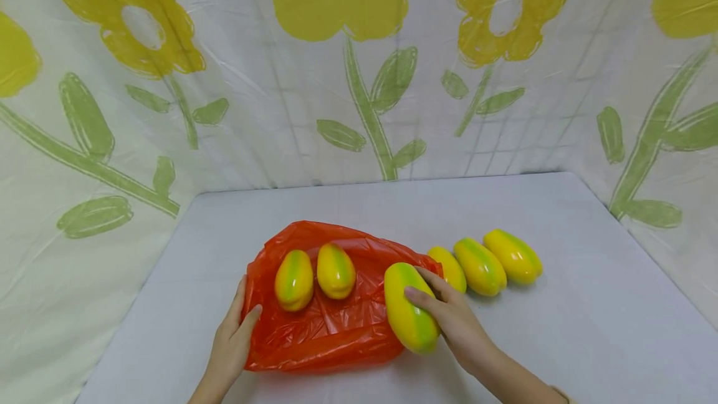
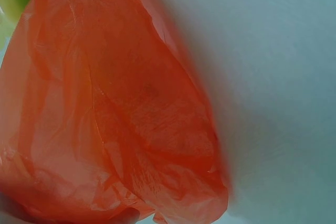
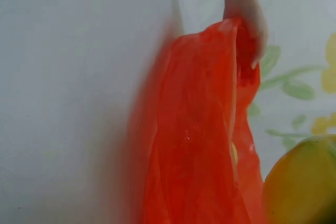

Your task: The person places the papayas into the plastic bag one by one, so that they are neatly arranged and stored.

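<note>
A red plastic bag (image 1: pixel 336 345) lies spread on the table with its mouth toward me. Two glossy yellow papayas with green streaks, a left one (image 1: pixel 294 280) and a right one (image 1: pixel 336 271), rest in it. The bag's left edge is pinched by my left hand (image 1: pixel 231 335), thumb inside and fingers outside. My right hand (image 1: pixel 454 317) holds another papaya (image 1: pixel 409 307) over the bag's right side. In the left wrist view the bag (image 2: pixel 121 103) fills much of the frame. The right wrist view shows the held papaya (image 3: pixel 302 182) at lower right.
Several more things surround the work: a partly hidden papaya (image 1: pixel 449 269), a middle papaya (image 1: pixel 480 266) and a far-right papaya (image 1: pixel 513 256) line up right of the bag. They sit on a white table (image 1: pixel 589 304). A flower-printed curtain (image 1: pixel 252 111) stands behind it.
</note>
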`<state>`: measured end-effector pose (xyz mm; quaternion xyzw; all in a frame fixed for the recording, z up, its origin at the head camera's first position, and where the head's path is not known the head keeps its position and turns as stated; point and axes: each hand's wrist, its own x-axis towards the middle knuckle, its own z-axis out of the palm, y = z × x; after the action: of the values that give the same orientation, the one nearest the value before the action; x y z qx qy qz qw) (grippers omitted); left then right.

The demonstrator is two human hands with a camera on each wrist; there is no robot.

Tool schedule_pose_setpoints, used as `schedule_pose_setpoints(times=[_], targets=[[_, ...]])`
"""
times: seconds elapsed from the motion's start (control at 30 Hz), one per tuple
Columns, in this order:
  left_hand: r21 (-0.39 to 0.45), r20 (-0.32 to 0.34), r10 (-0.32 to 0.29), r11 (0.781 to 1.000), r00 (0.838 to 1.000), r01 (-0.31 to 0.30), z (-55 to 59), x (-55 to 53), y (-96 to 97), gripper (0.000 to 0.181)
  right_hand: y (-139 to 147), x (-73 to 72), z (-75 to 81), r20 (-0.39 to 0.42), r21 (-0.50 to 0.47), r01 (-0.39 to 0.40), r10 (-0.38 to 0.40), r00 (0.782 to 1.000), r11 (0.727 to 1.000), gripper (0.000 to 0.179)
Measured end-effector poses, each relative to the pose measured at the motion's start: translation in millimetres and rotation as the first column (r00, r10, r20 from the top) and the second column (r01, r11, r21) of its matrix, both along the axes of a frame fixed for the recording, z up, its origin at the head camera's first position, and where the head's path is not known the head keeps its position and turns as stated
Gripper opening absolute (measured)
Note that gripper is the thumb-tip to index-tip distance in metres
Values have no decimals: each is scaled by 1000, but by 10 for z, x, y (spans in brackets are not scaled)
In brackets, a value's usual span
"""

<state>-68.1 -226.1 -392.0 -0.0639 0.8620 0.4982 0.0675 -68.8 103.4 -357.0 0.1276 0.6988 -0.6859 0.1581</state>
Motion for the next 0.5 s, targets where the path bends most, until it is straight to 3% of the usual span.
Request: schedule_pose_setpoints(times=[0.5], targets=[[-7, -40, -4, 1000, 999, 4, -11, 15, -16, 67, -106, -194, -22, -14, 50, -35, 36, 999, 998, 69]])
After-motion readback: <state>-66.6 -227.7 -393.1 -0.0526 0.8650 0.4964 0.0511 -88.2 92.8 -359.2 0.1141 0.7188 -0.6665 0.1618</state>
